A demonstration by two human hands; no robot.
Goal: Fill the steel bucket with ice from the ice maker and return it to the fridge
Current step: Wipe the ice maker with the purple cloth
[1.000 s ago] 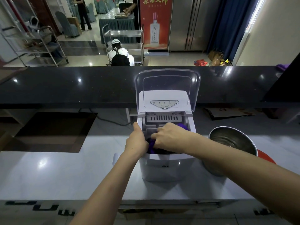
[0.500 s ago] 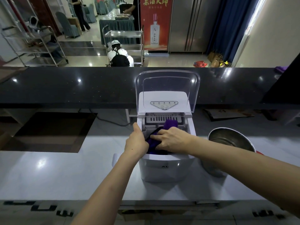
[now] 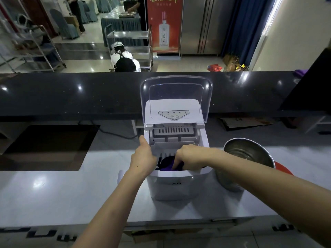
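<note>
Steel bucket (image 3: 248, 158) upright, mouth up | left hand (image 3: 143, 156) grips ice maker (image 3: 176, 183) | right hand (image 3: 189, 154) pinches purple scoop (image 3: 167, 164)

Pale glossy surface (image 3: 53, 190) in front, w/ a dark rectangular cutout (image 3: 46, 147) at left. Black cable (image 3: 114, 134) runs along its back edge. Raised black bar top (image 3: 71, 93) spans full width behind it. Red round item (image 3: 284, 170) pokes out at right, mostly hidden. Flat cardboard piece (image 3: 245, 122) under the bar, right side. Beyond: person crouching in white cap & dark backpack (image 3: 124, 59), steel trolley (image 3: 132, 42), red poster w/ bottle (image 3: 163, 24), blue curtain (image 3: 249, 27), wire rack (image 3: 32, 49) at left, bags on floor (image 3: 232, 64) nr curtain.
</note>
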